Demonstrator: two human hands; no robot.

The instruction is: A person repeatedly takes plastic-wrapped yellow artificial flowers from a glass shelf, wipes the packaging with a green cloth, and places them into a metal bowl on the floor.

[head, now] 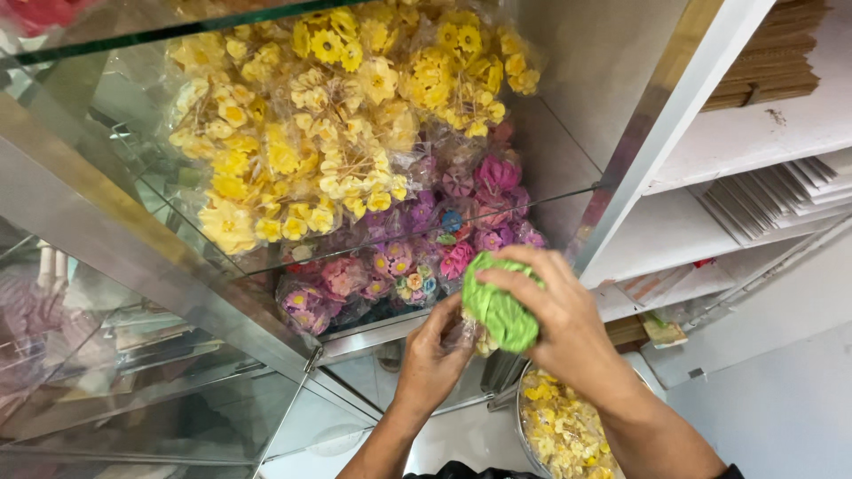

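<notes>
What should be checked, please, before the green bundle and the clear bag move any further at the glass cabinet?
1. Right hand grips green bundle: ok.
2. Left hand holds clear bag under it: ok.
3. Bag mouth open: cannot tell.
4. Metal bowl of yellow flowers directly below the hands: ok.
5. Room on the glass shelf among pink flower packets: cannot tell.

The metal bowl (532, 417) is half hidden behind the right hand (559, 319).

glass cabinet (133, 257), white shelves (763, 133); daylight
</notes>
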